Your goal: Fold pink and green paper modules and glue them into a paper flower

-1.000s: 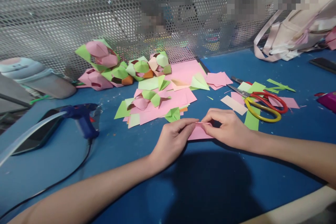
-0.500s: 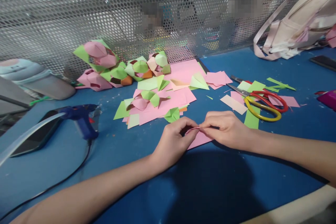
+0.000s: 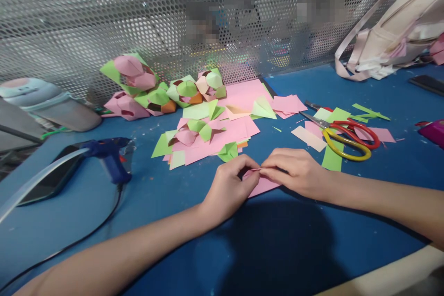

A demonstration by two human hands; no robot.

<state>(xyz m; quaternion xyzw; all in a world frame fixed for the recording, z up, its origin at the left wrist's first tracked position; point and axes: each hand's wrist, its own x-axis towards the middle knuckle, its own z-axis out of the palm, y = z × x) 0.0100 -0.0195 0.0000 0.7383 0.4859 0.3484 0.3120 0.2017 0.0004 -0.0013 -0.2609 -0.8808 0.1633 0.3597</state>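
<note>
A pink sheet of paper (image 3: 265, 187) lies near the middle of the blue table, its far edge folded over. My left hand (image 3: 234, 180) pinches that edge between thumb and fingers. Close against it, my right hand (image 3: 298, 171) pinches the same edge from the right, and the fingertips of both hands almost meet. Part of the sheet is hidden under the fingers. Beyond my hands lie pink and green paper pieces (image 3: 239, 129), with a small green folded piece (image 3: 228, 151) nearest my left hand. Scissors with red and yellow handles (image 3: 347, 141) rest right of my right hand.
A blue glue gun (image 3: 114, 166) with a black cord (image 3: 104, 224) and a phone (image 3: 52, 178) lie at left. Folded paper balls (image 3: 128, 74) stand along the perforated metal panel (image 3: 156, 23). A tumbler (image 3: 55, 106) is far left; a pale backpack (image 3: 391, 32) sits at back right.
My right fingertips have shifted slightly left along the folded edge, towards my left hand. The view has moved a little; everything else on the table stays where it was.
</note>
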